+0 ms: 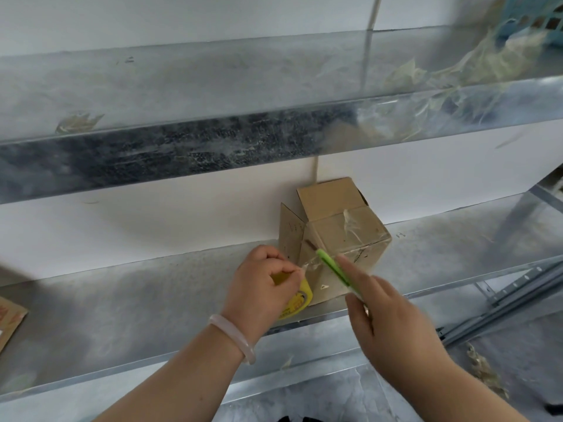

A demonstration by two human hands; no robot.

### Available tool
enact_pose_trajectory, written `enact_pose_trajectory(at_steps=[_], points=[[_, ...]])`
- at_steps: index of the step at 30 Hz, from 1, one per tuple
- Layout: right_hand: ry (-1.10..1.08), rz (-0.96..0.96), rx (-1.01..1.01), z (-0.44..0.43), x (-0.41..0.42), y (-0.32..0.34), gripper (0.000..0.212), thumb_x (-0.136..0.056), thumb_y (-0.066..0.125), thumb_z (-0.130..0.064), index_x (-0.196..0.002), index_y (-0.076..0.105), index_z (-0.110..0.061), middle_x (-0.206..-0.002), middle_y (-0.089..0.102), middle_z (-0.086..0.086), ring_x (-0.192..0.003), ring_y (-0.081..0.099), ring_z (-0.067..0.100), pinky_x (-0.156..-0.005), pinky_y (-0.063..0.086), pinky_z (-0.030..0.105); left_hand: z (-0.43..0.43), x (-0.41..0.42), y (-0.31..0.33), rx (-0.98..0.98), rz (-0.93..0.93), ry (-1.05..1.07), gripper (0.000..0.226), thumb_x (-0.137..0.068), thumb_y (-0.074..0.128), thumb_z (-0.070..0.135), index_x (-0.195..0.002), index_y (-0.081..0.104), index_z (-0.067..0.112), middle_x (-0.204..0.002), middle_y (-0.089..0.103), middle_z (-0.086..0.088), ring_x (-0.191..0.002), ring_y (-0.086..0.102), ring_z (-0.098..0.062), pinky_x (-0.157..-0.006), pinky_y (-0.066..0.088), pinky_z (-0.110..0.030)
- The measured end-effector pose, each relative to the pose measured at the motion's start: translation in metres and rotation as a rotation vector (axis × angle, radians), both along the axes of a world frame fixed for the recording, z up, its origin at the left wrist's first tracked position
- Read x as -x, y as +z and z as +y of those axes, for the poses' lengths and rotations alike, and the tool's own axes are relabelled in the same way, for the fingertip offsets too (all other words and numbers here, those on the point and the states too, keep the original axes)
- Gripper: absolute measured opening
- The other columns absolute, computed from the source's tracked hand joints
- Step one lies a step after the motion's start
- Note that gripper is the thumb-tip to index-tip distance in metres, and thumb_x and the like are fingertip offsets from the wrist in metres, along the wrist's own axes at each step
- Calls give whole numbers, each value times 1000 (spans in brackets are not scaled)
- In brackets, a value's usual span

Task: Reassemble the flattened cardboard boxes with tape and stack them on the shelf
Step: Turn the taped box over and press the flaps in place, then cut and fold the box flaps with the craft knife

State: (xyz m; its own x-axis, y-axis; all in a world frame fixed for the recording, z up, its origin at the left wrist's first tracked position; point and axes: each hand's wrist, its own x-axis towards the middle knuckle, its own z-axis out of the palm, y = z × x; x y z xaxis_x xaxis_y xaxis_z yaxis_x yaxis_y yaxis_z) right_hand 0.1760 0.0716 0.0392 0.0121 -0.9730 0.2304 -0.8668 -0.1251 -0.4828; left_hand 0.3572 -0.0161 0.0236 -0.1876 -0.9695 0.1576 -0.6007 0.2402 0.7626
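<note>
By the shelf's (pixel 152 300) front edge stands the cardboard box (pixel 341 239), just beyond both hands: left hand (pixel 262 284) pinching tape (pixel 309 264) stretched from it, right hand (pixel 393 318) gripping a green cutter (pixel 333 268) angled across that strip.

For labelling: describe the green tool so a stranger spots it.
On the middle metal shelf stands a taped box. Just in front of it, the right hand holds the tool. It is the only slim green thing; the tape roll beside it is yellow.
</note>
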Motion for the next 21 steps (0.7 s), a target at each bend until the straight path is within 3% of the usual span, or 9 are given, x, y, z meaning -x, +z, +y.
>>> enact_pose_trajectory(at_steps=[3, 7, 10, 13, 16, 19, 21], points=[[42, 61, -90, 11, -7, -8, 66, -91, 44, -29, -149, 20, -47, -78, 50, -12, -49, 50, 13, -38, 42, 29, 0, 0, 0, 21, -13, 20, 5, -80, 74, 29, -81, 76, 25, -92, 55, 16, -88, 53, 3, -72, 33, -2], [31, 159, -72, 9, -12, -9, 72, -76, 61, -17, -145, 42, -30, -73, 47, -9, -38, 41, 12, -30, 26, 23, 2, 3, 3, 50, -33, 34, 4, -80, 74, 28, -80, 76, 25, -90, 52, 18, -86, 52, 4, -70, 31, 3], [23, 229, -74, 6, -14, -10, 91, -61, 82, -10, -143, 46, -25, -71, 44, -9, -34, 33, 14, -32, 7, 16, 3, 5, 4, 60, -35, 41, 5, -80, 73, 30, -81, 77, 27, -89, 50, 19, -87, 51, 3, -70, 30, 3], [-34, 298, -34, 5, -11, -17, 105, -49, 88, -10, -143, 45, -27, -72, 31, -11, -36, 20, 13, -37, -4, 16, 0, 6, 3, 78, -43, 41, 5, -80, 73, 30, -81, 76, 27, -89, 48, 19, -88, 49, 4, -71, 31, 2], [-20, 310, -157, 4, -17, -12, 110, -54, 85, -11, -148, 30, -30, -75, 37, -8, -39, 22, 13, -38, 1, 15, 2, 7, 1, 109, -45, 42, 5, -80, 73, 28, -80, 76, 24, -89, 47, 18, -89, 49, 4, -70, 31, 2], [16, 302, -174, -2, -17, -9, 87, -94, 48, -15, -150, -15, -40, -95, 27, -8, -61, 37, 14, -47, 28, 21, 6, 10, 0, 175, -31, 39, 4, -79, 75, 26, -77, 75, 22, -88, 46, 16, -90, 48, 4, -70, 32, 1], [12, 269, -267, -6, -15, -14, 79, -99, 36, -13, -150, -15, -43, -99, 27, -8, -73, 42, 16, -60, 37, 26, 3, 8, -1, 222, -22, 62, 5, -79, 75, 24, -77, 75, 20, -88, 48, 11, -85, 49, 0, -71, 33, 1]])
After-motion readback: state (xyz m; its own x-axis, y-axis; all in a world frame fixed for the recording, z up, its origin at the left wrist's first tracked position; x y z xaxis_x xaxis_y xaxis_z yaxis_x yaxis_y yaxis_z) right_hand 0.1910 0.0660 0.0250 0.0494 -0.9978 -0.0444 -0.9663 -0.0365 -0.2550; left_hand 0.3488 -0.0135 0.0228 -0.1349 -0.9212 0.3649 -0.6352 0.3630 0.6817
